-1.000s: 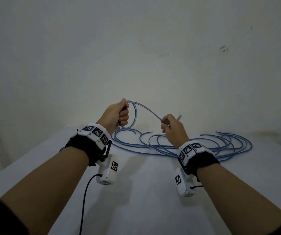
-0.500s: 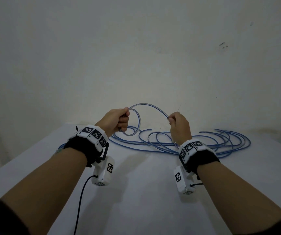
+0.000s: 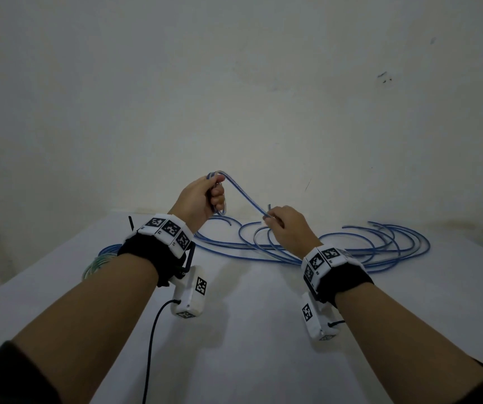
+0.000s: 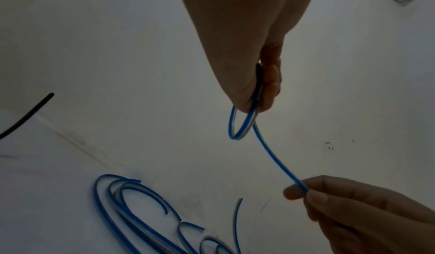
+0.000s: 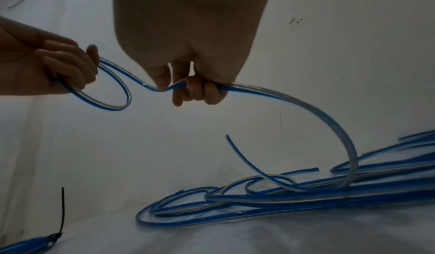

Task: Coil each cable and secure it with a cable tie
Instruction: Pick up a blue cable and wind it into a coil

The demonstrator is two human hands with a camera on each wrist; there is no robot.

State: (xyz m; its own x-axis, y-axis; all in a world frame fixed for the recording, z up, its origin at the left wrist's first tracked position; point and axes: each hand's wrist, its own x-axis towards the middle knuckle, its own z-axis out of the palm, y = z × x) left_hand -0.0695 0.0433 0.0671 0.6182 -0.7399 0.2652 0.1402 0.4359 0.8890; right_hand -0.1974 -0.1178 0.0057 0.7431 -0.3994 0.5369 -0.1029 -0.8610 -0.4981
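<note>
Since half a second ago the left hand (image 3: 202, 196) has lifted, and the right hand (image 3: 288, 228) has dropped, so the blue cable (image 3: 246, 201) now slopes down between them. The left hand grips a small loop; the right pinches the strand. More cables (image 3: 380, 243) lie loose on the white counter (image 3: 249, 330). Only the right wrist view shows a tied coil (image 5: 28, 244) with its black cable tie (image 5: 62, 211) upright.
</note>
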